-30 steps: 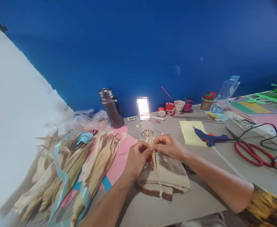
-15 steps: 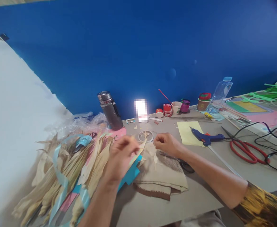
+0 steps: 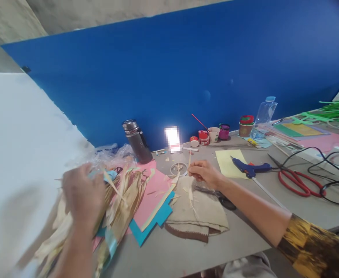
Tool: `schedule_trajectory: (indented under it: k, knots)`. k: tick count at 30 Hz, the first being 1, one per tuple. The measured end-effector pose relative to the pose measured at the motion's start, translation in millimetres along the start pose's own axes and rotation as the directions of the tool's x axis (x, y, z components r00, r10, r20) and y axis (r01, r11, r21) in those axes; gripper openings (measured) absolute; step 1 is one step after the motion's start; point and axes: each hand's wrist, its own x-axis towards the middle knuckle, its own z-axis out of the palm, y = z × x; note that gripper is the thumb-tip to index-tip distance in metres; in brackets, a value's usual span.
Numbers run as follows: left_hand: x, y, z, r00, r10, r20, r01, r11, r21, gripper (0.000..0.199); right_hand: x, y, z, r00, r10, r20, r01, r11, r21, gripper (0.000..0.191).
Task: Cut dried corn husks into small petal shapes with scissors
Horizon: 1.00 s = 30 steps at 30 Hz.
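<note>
My right hand (image 3: 201,170) is closed in a pinch on a thin, pale strip of dried husk (image 3: 190,157) that sticks upward from the fingertips. Below it lies a folded beige cloth (image 3: 198,216) with husk scraps and dark-handled scissors (image 3: 226,201) on it. Motion smears my left hand (image 3: 84,193), which is over the pile of dried corn husks (image 3: 127,193) at the left; its fingers are not clear. A light blue ribbon (image 3: 111,245) runs among the husks. Just beyond the cloth stands a clear round container or ring (image 3: 178,169) with a small husk piece at it.
A dark thermos (image 3: 137,143) leans near the blue panel (image 3: 158,77). Pink paper (image 3: 155,193) and blue paper (image 3: 142,233) lie mid-table. To the right are a blue glue gun (image 3: 252,168) on yellow paper, red-handled scissors (image 3: 294,183), black cable, paint pots (image 3: 203,138) and a plastic bottle (image 3: 265,114).
My left hand has moved left from the middle of the table to the husk pile. My right hand stays near the cloth, the strip now showing upright in it. The view has tilted slightly.
</note>
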Motion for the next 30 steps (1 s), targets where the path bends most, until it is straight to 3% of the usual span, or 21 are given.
schedule_trajectory:
  k: [1, 2, 3, 4, 6, 7, 8, 11, 13, 15, 18, 21, 23, 25, 30]
  knots:
    - [-13.8, 5.2, 16.6, 0.999, -0.019, -0.042, 0.022, 0.998, 0.066, 0.008, -3.4, -1.5, 3.4, 0.999, -0.011, 0.035, 0.010, 0.999, 0.032, 0.023]
    - [-30.0, 12.3, 35.6, 0.996, -0.074, 0.045, 0.070, 0.994, 0.084, 0.006, -6.7, -2.7, 6.5, 0.998, -0.023, 0.060, 0.019, 0.998, 0.059, 0.023]
    - [-46.9, 20.1, 55.9, 0.943, -0.143, 0.299, 0.140, 0.990, 0.033, 0.008, -9.8, -3.7, 9.4, 0.997, -0.036, 0.072, 0.031, 0.997, 0.074, 0.023]
    - [-62.8, 27.2, 76.4, 0.822, -0.212, 0.529, 0.283, 0.957, -0.057, 0.013, -12.4, -4.5, 11.8, 0.996, -0.051, 0.070, 0.047, 0.996, 0.071, 0.022]
    - [-87.5, 35.8, 112.8, 0.562, -0.277, 0.780, 0.609, 0.776, -0.164, 0.025, -16.3, -5.3, 15.3, 0.996, -0.091, 0.017, 0.090, 0.996, 0.013, 0.020]
    - [-95.5, 36.2, 126.9, 0.477, -0.293, 0.829, 0.708, 0.687, -0.165, 0.029, -17.4, -5.3, 16.3, 0.993, -0.116, -0.010, 0.115, 0.993, -0.018, 0.018]
    - [-101.1, 34.2, 137.5, 0.418, -0.285, 0.862, 0.765, 0.623, -0.165, 0.031, -18.1, -5.1, 16.6, 0.989, -0.141, -0.032, 0.140, 0.989, -0.041, 0.017]
    - [-108.6, 19.9, 150.4, 0.350, -0.250, 0.903, 0.854, 0.481, -0.197, 0.032, -18.0, -2.6, 13.7, 0.992, -0.121, 0.036, 0.119, 0.991, 0.052, 0.017]
    - [-110.8, 11.0, 148.1, 0.272, -0.183, 0.945, 0.891, 0.420, -0.175, 0.031, -16.9, -0.3, 8.5, 0.977, -0.061, 0.205, 0.026, 0.985, 0.172, 0.031]
    - [-112.8, 6.9, 142.3, 0.184, -0.094, 0.978, 0.916, 0.377, -0.136, 0.030, -15.3, 1.4, 1.7, 0.927, -0.027, 0.375, -0.062, 0.973, 0.221, 0.040]
    - [-114.7, 9.1, 134.1, 0.103, 0.013, 0.995, 0.936, 0.338, -0.101, 0.030, -12.2, 2.5, -8.5, 0.913, -0.052, 0.405, -0.018, 0.986, 0.168, 0.038]
    - [-115.2, 15.9, 129.6, 0.072, 0.056, 0.996, 0.938, 0.336, -0.087, 0.029, -10.2, 1.9, -13.8, 0.935, -0.119, 0.334, 0.087, 0.990, 0.109, 0.037]
    - [-115.9, 20.4, 129.0, 0.095, 0.044, 0.995, 0.932, 0.347, -0.104, 0.029, -10.4, 0.7, -13.7, 0.948, -0.134, 0.290, 0.123, 0.991, 0.056, 0.038]
    - [-117.7, 23.8, 130.1, 0.160, 0.004, 0.987, 0.918, 0.367, -0.150, 0.030, -11.4, -1.2, -11.2, 0.962, -0.147, 0.230, 0.154, 0.988, -0.016, 0.039]
    - [-125.0, 25.3, 137.0, 0.392, -0.135, 0.910, 0.830, 0.479, -0.287, 0.029, -15.0, -6.8, 0.3, 0.954, -0.297, 0.040, 0.299, 0.932, -0.207, 0.036]
